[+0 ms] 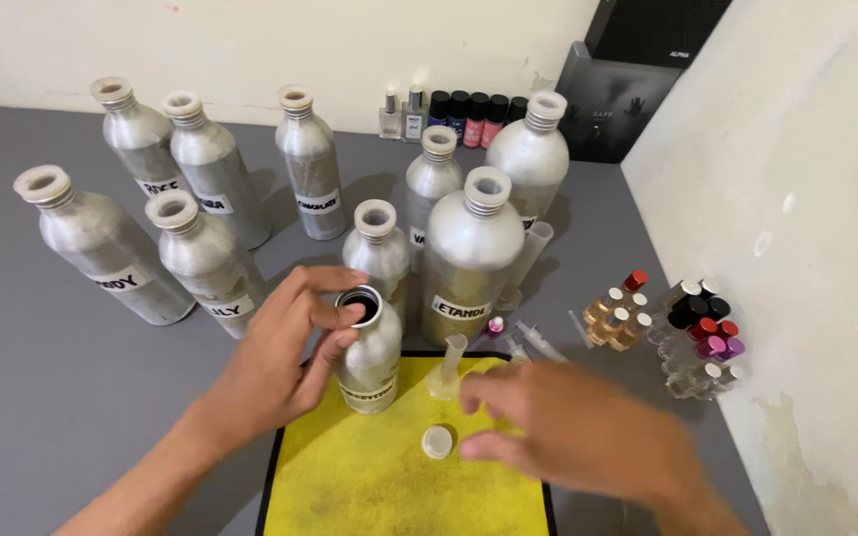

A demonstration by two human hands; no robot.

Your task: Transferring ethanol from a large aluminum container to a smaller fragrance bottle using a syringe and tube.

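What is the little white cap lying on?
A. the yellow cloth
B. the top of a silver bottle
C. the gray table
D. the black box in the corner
A. The little white cap lies flat on the yellow cloth, just by the fingers of the right hand, while the left hand holds the open silver bottle.
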